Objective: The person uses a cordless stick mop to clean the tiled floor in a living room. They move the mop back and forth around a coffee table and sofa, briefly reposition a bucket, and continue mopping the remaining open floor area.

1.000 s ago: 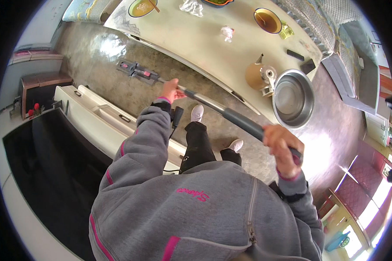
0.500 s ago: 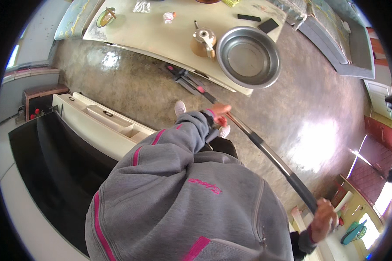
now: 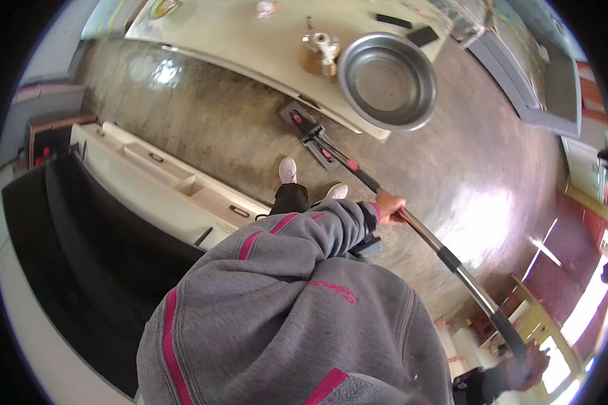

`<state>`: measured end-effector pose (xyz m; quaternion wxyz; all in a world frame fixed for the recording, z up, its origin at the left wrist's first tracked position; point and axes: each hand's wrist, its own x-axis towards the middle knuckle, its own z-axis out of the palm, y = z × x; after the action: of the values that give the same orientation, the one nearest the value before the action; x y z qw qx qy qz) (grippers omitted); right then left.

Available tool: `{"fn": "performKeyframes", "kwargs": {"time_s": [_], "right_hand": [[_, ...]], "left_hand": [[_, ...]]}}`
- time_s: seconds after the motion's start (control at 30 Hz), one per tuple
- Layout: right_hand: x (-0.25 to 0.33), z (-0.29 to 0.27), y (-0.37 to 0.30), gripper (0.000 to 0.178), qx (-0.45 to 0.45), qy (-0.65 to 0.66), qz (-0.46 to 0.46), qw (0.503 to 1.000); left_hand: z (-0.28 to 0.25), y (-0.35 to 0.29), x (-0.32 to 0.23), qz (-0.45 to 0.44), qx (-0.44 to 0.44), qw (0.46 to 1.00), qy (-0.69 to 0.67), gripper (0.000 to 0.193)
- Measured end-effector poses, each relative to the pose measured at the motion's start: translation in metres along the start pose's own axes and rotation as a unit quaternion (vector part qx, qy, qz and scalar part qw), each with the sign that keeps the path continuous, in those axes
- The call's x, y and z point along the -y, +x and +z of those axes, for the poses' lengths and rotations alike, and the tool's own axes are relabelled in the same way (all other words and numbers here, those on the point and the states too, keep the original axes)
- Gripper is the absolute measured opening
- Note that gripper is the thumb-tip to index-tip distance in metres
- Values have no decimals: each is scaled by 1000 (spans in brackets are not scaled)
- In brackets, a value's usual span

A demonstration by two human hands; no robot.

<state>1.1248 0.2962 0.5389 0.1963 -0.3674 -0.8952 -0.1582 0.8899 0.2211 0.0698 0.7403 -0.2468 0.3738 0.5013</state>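
Both the left hand (image 3: 389,207), partway down, and the right hand (image 3: 532,366), at the top, wrap the mop (image 3: 425,235), apparently spaced for leverage; its flat head (image 3: 309,131) meets the floor (image 3: 209,128) beside the near edge of the table (image 3: 263,50).

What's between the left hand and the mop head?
Only the mop pole, dark with a pink patch, over the floor, joins mop head and left hand; head view.
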Motion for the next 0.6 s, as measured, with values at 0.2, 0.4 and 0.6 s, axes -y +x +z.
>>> {"fn": "performKeyframes", "kwargs": {"time_s": [0.2,0.4,0.6], "right_hand": [[157,150,75,11,-25,431,41,901],[407,256,128,12,222,841,167,464],[588,267,147,18,300,830,-45,468]], "left_hand": [[-185,-40,-149,274,-126,944,-133,16],[-373,-146,-301,477,-201,808,-282,8],[-496,-255,-360,563,-303,759,-121,11]]}}
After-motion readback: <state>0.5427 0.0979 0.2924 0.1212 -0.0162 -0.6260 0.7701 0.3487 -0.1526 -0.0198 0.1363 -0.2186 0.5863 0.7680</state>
